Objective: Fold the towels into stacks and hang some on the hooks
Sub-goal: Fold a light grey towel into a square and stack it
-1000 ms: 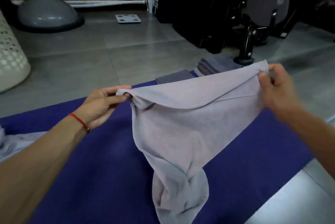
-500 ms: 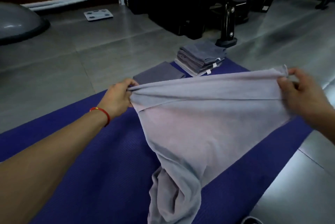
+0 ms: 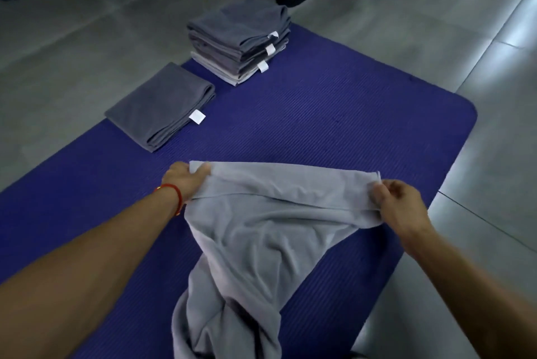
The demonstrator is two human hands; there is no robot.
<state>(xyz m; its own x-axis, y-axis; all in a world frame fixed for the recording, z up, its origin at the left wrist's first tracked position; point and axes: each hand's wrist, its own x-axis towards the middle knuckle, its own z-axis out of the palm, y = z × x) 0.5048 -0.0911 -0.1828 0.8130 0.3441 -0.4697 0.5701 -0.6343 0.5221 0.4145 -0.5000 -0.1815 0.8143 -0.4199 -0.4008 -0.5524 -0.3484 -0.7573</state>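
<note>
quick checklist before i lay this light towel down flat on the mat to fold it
1. Left hand has a grip on one top corner of the light grey towel: ok.
2. Right hand pinches the other top corner: ok.
3. Top edge pulled straight between the hands: ok, only a slight sag.
4. Lower part of the towel hanging free: not ok, it is twisted and bunched near the bottom of the view.
5. Bare blue mat ahead of the hands to lay it on: ok.
6. Clear of the single folded towel and the towel stack: ok, both lie farther back.
</note>
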